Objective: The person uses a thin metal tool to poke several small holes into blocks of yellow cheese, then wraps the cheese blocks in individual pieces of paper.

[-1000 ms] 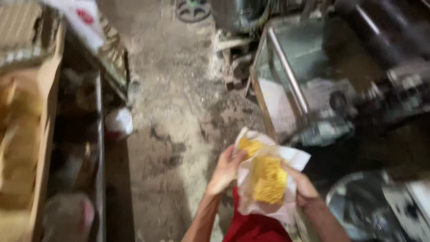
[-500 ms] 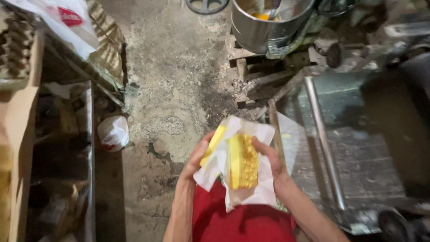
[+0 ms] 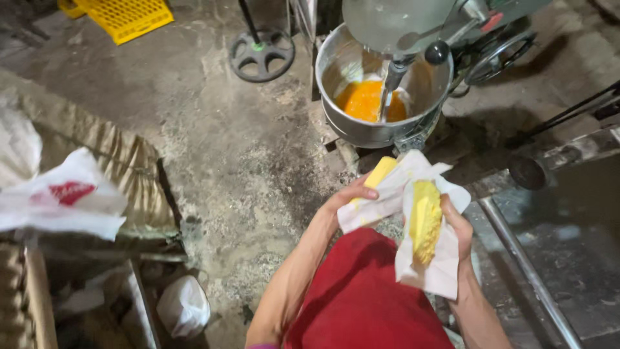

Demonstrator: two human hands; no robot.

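My right hand (image 3: 460, 227) holds a block of yellow butter (image 3: 425, 220) cradled in its white paper wrapper (image 3: 441, 271). My left hand (image 3: 352, 194) grips the peeled-back flap of the same wrapper, where a second yellow piece (image 3: 380, 171) sticks to the paper. Both hands are in front of my red shirt (image 3: 365, 304). Just beyond them stands a metal mixer bowl (image 3: 345, 123) with orange-yellow batter (image 3: 365, 100) inside and a mixer shaft (image 3: 391, 81) dipping into it.
A grey metal work surface with a raised rail (image 3: 523, 265) lies to the right. On the stained concrete floor are a black round stand base (image 3: 261, 55), a yellow crate (image 3: 126, 16), and white plastic bags (image 3: 61, 197) on shelving at the left.
My view has swung toward the mixer bowl, which is now close ahead. My hands carried the wrapped butter up toward it and spread the paper wider.
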